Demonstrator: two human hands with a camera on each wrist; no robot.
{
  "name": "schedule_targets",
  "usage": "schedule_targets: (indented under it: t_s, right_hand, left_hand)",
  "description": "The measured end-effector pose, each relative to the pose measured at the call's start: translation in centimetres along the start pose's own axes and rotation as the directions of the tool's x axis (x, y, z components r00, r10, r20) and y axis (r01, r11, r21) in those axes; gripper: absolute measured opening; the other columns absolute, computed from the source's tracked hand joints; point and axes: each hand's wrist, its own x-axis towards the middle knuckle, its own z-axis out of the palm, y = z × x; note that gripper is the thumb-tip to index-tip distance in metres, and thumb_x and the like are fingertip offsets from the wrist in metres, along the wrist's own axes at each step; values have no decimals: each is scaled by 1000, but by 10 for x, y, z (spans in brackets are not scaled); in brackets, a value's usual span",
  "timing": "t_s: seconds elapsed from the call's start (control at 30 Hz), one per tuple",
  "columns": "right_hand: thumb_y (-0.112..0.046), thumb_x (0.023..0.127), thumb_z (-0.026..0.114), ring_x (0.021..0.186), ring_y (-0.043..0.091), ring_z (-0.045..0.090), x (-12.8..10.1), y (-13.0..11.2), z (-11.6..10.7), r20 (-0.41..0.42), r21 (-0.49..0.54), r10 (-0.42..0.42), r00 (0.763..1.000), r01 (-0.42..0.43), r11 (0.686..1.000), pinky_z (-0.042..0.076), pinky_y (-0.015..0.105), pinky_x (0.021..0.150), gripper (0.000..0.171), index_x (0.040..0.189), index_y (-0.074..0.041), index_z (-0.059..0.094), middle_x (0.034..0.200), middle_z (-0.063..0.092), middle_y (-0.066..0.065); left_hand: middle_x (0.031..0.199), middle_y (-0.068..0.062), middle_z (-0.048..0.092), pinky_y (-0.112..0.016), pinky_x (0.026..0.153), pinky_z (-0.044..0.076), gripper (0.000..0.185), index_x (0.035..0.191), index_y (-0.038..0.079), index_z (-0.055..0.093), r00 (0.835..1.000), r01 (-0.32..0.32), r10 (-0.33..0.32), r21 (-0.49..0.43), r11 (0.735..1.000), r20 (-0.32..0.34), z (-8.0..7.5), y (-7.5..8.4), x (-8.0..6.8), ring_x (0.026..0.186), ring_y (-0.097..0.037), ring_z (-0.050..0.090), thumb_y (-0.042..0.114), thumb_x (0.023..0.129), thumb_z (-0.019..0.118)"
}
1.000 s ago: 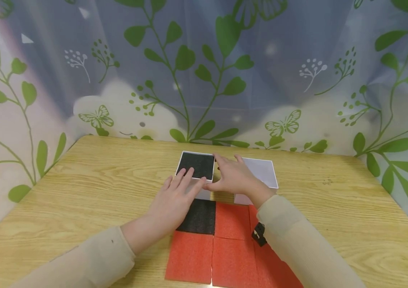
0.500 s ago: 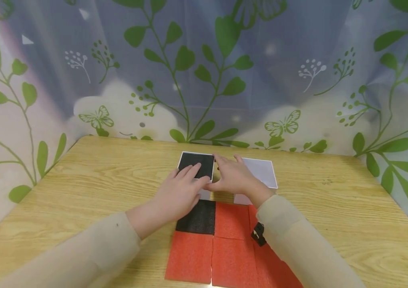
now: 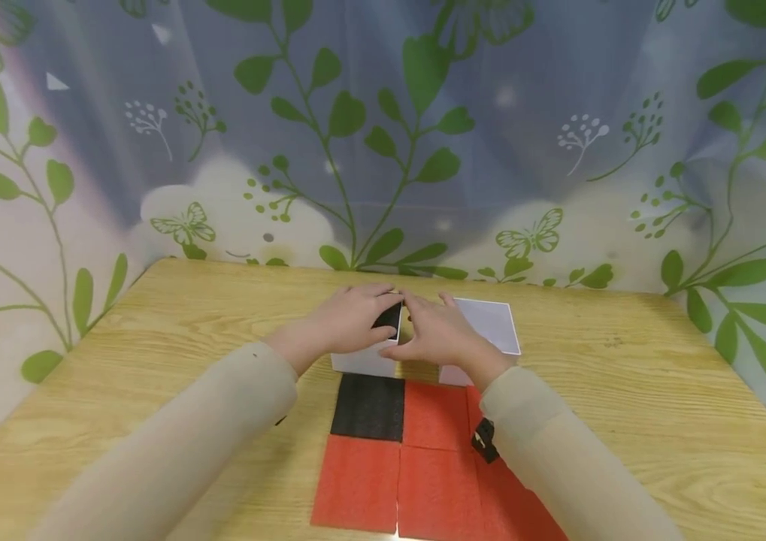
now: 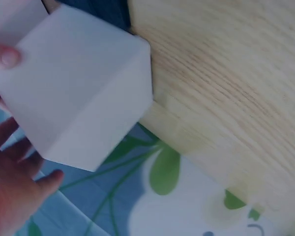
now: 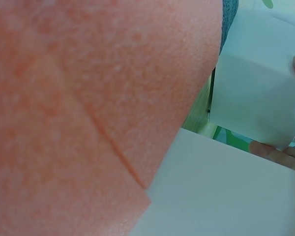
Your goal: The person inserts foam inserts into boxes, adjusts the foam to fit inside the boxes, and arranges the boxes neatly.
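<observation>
A white box (image 3: 361, 364) stands near the back middle of the table, with a black square (image 3: 388, 319) framed by its white rim on top. Over this top lies my left hand (image 3: 349, 319), fingers and thumb spread to the right and covering most of the black. My right hand (image 3: 446, 330) grips the box's right side, thumb at the front corner and forefinger toward the back corner. In the left wrist view the white box (image 4: 69, 73) fills the upper left, and a thumb (image 4: 2, 56) touches its face. The box's far side is hidden.
A second white box (image 3: 494, 324) with a pale top stands just right of my right hand. Nearer lie a black felt square (image 3: 369, 406) and several red felt squares (image 3: 358, 481), laid edge to edge. A patterned curtain (image 3: 383, 173) hangs behind the wooden table (image 3: 626, 391).
My left hand has moved right and away from me, from the box's front edge to over its black top. The right hand and the boxes stay put.
</observation>
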Motion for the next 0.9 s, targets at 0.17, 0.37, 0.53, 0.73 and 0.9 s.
schedule_targets:
  t_s: [0.17, 0.37, 0.53, 0.73, 0.9]
  right_hand:
    - [-65, 78, 58, 125, 20, 45, 1, -3, 2, 8, 2, 6, 1000, -6, 1000, 3, 53, 110, 102, 148, -3, 17, 147, 33, 10]
    - [-65, 79, 58, 127, 21, 43, 3, -6, 1, 19, -1, 17, 1000, -17, 1000, 2, 53, 110, 103, 148, -2, 16, 147, 32, 10]
    - [-66, 78, 58, 129, 23, 40, 3, -5, -1, 25, -2, 25, 999, -25, 1000, 1, 53, 110, 103, 148, -2, 16, 147, 33, 11]
    - [-66, 78, 58, 129, 23, 40, 1, -2, -2, 30, -10, 35, 999, -35, 999, 2, 53, 110, 103, 148, -2, 16, 145, 36, 11]
    - [-66, 78, 58, 128, 23, 41, 1, -2, 0, 22, -3, 21, 1000, -21, 1000, 2, 54, 110, 103, 148, -3, 16, 146, 35, 11]
  left_hand:
    - [148, -11, 30, -52, 107, 23, 61, 146, 6, 31, 999, -26, 28, -64, 998, 33, 7, -12, -2, 135, -27, 29, 38, 97, 48]
    - [151, -13, 24, -54, 108, 18, 60, 147, 9, 29, 999, -35, 34, -141, 989, -16, 16, -20, -6, 138, -31, 19, 40, 98, 44]
    - [153, -16, 15, -54, 110, 11, 62, 149, 13, 25, 1000, 20, -18, -182, 983, 14, 18, -20, -2, 140, -32, 8, 43, 97, 42]
    - [154, -15, 9, -51, 111, 7, 62, 150, 17, 21, 996, 62, -48, -190, 980, 73, 19, -19, 4, 141, -31, 3, 45, 97, 38]
    - [154, -15, 8, -50, 111, 6, 61, 150, 16, 21, 995, 72, -56, -206, 976, 82, 18, -19, 4, 141, -31, 3, 43, 98, 38]
